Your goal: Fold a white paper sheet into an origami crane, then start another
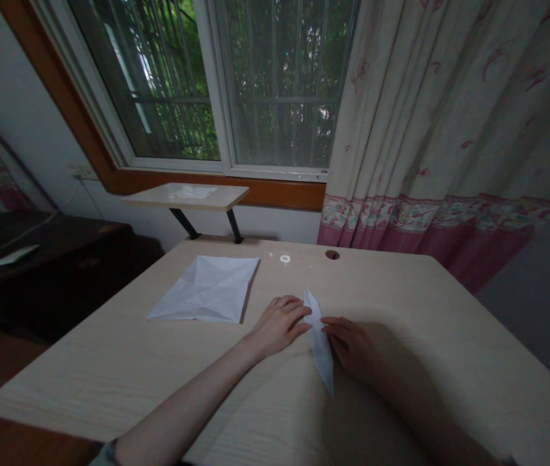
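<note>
A narrow piece of folded white paper, pointed at both ends, lies lengthwise on the table in front of me. My left hand grips its left edge, fingertips and thumb resting on the paper. From the other side, my right hand pinches the right edge near the middle; part of its fingers is in shadow. To the left of my hands, a larger square sheet of white paper with crossing creases lies flat, apart from both hands.
The light wooden table has a round cable hole near its back edge. A small raised shelf with white paper on it stands at the back left. Behind are a window and a curtain; a dark cabinet sits left.
</note>
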Motion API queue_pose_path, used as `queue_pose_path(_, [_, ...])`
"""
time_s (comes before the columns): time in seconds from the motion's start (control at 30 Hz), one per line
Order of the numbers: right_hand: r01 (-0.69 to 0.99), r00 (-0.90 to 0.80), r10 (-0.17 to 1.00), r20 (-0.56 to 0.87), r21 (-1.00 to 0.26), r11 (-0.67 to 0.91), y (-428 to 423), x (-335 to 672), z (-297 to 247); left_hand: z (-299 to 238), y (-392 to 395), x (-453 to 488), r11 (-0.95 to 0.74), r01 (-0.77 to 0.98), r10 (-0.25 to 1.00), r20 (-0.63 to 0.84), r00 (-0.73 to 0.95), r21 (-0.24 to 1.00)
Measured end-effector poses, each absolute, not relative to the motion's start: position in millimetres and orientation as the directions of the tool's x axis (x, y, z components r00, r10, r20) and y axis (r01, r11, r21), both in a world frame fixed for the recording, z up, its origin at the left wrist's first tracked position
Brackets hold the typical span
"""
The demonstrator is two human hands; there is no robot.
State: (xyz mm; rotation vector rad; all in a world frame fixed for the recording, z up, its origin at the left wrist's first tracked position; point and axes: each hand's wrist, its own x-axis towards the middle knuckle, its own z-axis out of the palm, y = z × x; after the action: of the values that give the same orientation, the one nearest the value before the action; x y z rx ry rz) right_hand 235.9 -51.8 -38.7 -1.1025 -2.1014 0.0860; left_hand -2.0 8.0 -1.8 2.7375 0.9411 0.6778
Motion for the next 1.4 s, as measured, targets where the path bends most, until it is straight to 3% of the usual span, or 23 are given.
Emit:
queue_pose_path(0.33, [0.667, -0.316, 0.732, 0.603, -0.408, 0.624, -52.5, 230.2, -31.2, 2.2, 4.8, -1.8, -0.804, 0.516, 0.595, 0.381, 0.707, 0.296])
queue_pose_path(0.6, [0.608, -0.360, 0.739, 0.570, -0.457, 0.649, -54.3, 230.5, -27.0, -3.2, 6.8, -0.7, -0.821, 0.355, 0.541, 0.409, 0.735, 0.447])
queue_pose_path(0.87, [0.608, -0.351, 0.758, 0.550, -0.481, 0.631, -54.9, 230.1, -22.7, -1.0, 4.0, -1.1, -0.781, 0.337, 0.557, 0.341, 0.758, 0.526])
queue_pose_path(1.2, [0.621, -0.317, 0.755, 0.574, -0.477, 0.623, -54.2, 230.8, -22.7, 8.2, 1.2, -1.0, -0.811, 0.331, 0.523, 0.345, 0.779, 0.483])
queue_pose_path(1.4, [0.651, -0.348, 0.788, 0.507, -0.474, 0.593, -57.1, 228.4, -17.9, 9.7, 0.8, -0.7, -0.835, 0.316, 0.497, 0.372, 0.784, 0.450])
